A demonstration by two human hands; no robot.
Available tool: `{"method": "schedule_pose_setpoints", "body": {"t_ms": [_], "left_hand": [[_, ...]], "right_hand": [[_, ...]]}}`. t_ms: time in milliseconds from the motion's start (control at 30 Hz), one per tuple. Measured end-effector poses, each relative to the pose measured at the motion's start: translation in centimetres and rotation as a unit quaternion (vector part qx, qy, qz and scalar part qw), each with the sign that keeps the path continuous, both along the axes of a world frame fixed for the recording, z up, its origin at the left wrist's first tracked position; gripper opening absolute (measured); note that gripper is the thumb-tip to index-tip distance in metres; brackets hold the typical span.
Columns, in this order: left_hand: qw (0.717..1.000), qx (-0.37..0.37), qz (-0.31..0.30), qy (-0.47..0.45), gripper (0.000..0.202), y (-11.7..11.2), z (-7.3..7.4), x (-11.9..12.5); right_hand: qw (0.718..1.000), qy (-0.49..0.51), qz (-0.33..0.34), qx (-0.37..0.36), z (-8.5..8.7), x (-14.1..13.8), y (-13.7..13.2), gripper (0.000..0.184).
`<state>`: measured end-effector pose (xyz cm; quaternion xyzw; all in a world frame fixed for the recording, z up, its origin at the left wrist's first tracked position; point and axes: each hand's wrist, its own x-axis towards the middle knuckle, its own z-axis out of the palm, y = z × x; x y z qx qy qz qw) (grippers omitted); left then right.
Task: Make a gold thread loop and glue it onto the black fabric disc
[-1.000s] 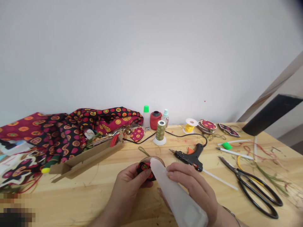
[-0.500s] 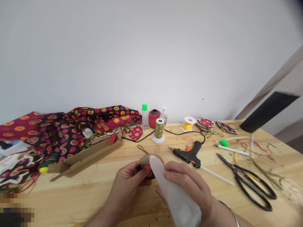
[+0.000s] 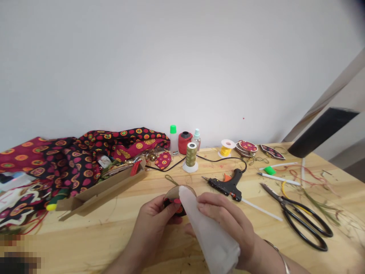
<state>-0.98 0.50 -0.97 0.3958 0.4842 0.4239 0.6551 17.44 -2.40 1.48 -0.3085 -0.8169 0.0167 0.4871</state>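
Observation:
My left hand (image 3: 156,220) pinches a round cardboard disc (image 3: 173,193), its lower part covered in black fabric with a red and orange pattern. My thumb lies over the fabric. In my right hand (image 3: 228,219) is a white, translucent piping bag (image 3: 209,238), wrapped by my fingers, its narrow tip at the upper edge of the disc. The tip covers part of the disc, so whether anything comes out of it cannot be seen. A black glue gun (image 3: 226,184) lies just beyond my right hand.
Large black scissors (image 3: 296,217) and a white pen (image 3: 278,179) lie at right. Behind stand a gold thread cone (image 3: 191,156), a yellow thread spool (image 3: 226,149) and a green-capped bottle (image 3: 173,140). Patterned cloth (image 3: 85,152) and a cardboard tray (image 3: 105,194) are at left.
The back end of the piping bag has shifted slightly left and looks a little more crumpled. Both hands keep nearly the same place and hold; the view has shifted slightly.

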Motion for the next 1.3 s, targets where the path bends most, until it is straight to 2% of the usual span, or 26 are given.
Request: {"method": "schedule_pose_setpoints", "body": {"t_ms": [133, 500, 1300], "left_hand": [[1.0, 0.0, 0.007, -0.002, 0.022, -0.08, -0.14, -0.15], [0.999, 0.008, 0.028, -0.012, 0.022, 0.49, -0.54, -0.43], [1.0, -0.001, 0.026, -0.007, 0.02, 0.69, -0.85, -0.47]], "right_hand": [[1.0, -0.005, 0.021, 0.005, 0.24, -0.05, 0.02, 0.048], [0.997, -0.002, 0.067, -0.045, 0.22, 0.32, 0.25, 0.041], [0.997, 0.029, 0.041, -0.057, -0.65, 0.44, 0.29, 0.042]]}}
